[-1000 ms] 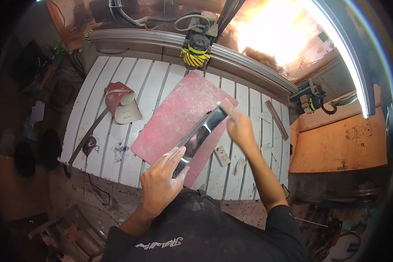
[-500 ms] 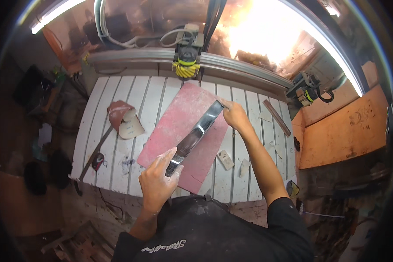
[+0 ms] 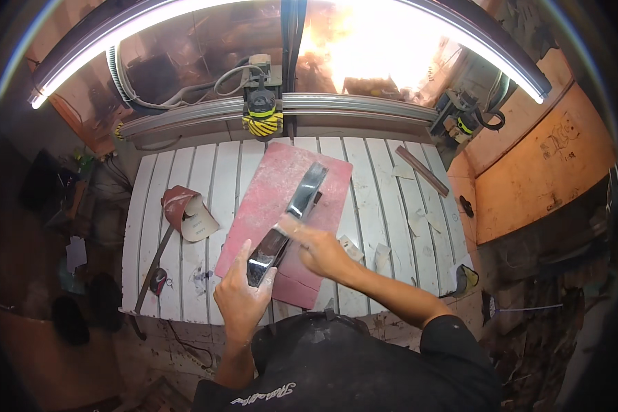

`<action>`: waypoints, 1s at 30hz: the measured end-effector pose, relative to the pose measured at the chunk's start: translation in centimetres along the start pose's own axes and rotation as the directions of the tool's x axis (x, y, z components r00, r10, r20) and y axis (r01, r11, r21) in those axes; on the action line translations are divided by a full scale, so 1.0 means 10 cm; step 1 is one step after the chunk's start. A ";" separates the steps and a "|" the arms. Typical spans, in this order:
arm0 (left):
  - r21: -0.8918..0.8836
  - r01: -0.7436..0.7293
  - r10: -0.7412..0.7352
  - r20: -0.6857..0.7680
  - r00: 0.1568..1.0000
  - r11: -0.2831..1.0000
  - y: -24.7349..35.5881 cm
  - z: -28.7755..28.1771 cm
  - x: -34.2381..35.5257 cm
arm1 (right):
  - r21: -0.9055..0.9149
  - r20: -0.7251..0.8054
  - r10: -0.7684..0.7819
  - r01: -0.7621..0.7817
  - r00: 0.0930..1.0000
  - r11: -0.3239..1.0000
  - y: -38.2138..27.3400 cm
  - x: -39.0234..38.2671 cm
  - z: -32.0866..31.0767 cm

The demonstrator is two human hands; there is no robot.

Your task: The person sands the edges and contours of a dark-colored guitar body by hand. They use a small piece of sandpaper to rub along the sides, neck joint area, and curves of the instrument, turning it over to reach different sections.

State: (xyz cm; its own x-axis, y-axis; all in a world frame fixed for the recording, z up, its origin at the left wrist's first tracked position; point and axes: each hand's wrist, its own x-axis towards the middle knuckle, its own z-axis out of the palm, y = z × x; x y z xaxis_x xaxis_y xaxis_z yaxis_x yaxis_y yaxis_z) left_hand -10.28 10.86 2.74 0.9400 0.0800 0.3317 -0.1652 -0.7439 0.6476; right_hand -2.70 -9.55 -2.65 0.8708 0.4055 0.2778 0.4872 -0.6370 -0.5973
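Observation:
A long glossy black strip [image 3: 307, 189] lies slantwise over a dusty pink board [image 3: 254, 196]. At its near end my left hand [image 3: 242, 290] grips it, thumb on one side and fingers on the other. My right hand [image 3: 316, 248] is across the middle of the strip, its fingers closed and pressed onto the upper face. Something pale [image 3: 288, 225] shows at those fingertips; whether it is a held piece or dusty fingers is unclear. A small dark piece [image 3: 317, 197] shows beside the strip's right edge.
The board rests on a white slatted table [image 3: 151, 226]. Left of it are a curled abrasive sheet [image 3: 187, 213], a dark bar [image 3: 159, 257] and a tape measure [image 3: 159, 280]. A brown strip [image 3: 422, 172] and paper scraps lie right. A rail with a machine head [image 3: 261, 106] spans the back.
My right hand has left the strip's far end and come down to its middle. My left hand still holds the near end. The whole view has shifted slightly.

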 end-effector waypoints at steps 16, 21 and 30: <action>0.019 0.077 -0.078 0.053 0.996 0.997 0.06 0.04 -0.07 | 0.080 -0.065 -0.011 0.016 0.998 0.997 0.14 0.03 -0.08; 0.053 0.058 -0.061 0.059 0.996 0.997 0.01 0.00 -0.07 | 0.219 0.242 -0.095 0.041 0.966 0.975 -0.76 -0.18 -0.28; 0.049 0.064 -0.067 0.062 0.996 0.997 0.04 0.01 -0.07 | 0.300 0.232 -0.117 0.044 0.966 0.953 -0.61 -0.18 -0.18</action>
State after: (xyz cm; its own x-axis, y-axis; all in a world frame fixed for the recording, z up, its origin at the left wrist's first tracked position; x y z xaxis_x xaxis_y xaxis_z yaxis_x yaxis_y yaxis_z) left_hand -10.96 10.45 2.70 0.9656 0.0883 0.2446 -0.0901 -0.7687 0.6332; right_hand -7.10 -7.58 1.82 0.7689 0.6180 0.1640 0.4829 -0.3930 -0.7825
